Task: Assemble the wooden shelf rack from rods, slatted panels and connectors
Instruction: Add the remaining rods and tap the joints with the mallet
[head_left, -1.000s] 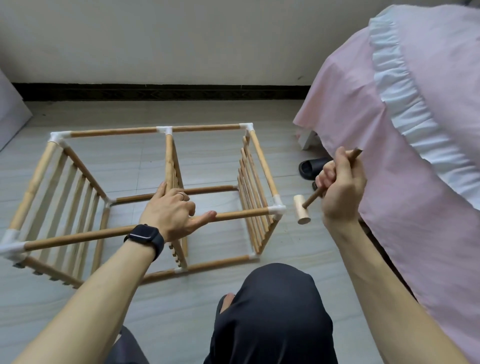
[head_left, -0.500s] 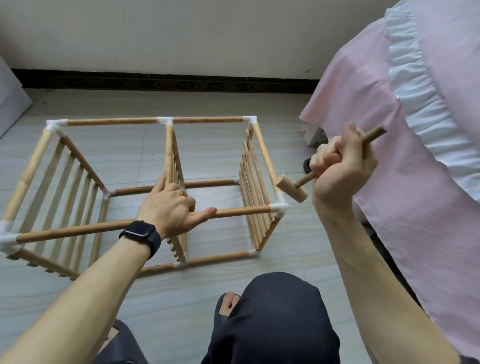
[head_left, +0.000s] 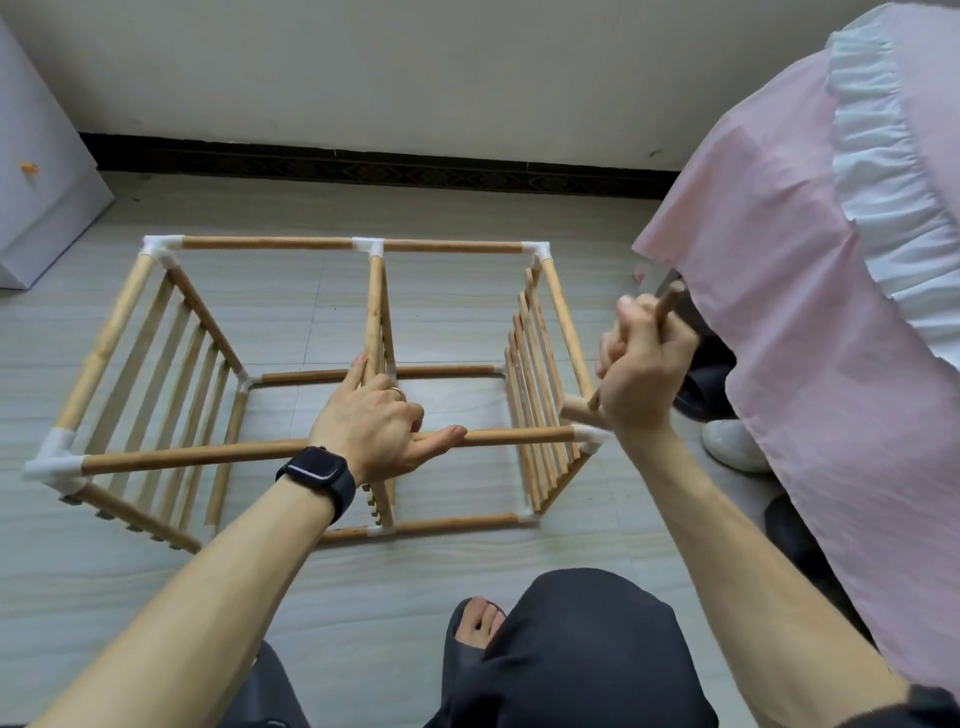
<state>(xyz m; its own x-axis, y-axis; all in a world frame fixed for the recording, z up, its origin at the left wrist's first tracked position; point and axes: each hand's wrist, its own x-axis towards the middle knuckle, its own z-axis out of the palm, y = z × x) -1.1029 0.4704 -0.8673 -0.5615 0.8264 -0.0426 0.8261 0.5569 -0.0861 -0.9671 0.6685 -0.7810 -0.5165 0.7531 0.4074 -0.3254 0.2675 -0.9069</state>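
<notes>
The wooden shelf rack (head_left: 270, 242) lies on its side on the floor, a box of rods, three slatted panels and white corner connectors. My left hand (head_left: 374, 426) rests on the near top rod (head_left: 208, 455) at the middle panel, thumb stretched along the rod, fingers over the panel's edge. My right hand (head_left: 641, 364) grips the handle of a small wooden mallet (head_left: 576, 409). The mallet head sits right at the near right white connector (head_left: 589, 435).
A bed with a pink cover (head_left: 831, 312) and white frill stands close on the right. Dark slippers (head_left: 701, 387) and a white shoe (head_left: 732, 444) lie under its edge. A white box (head_left: 36, 171) sits at the far left by the wall. My knee (head_left: 582, 644) is in front.
My right hand swung the mallet up, then down onto the near right connector. My left hand stayed on the rod. The camera moved closer.
</notes>
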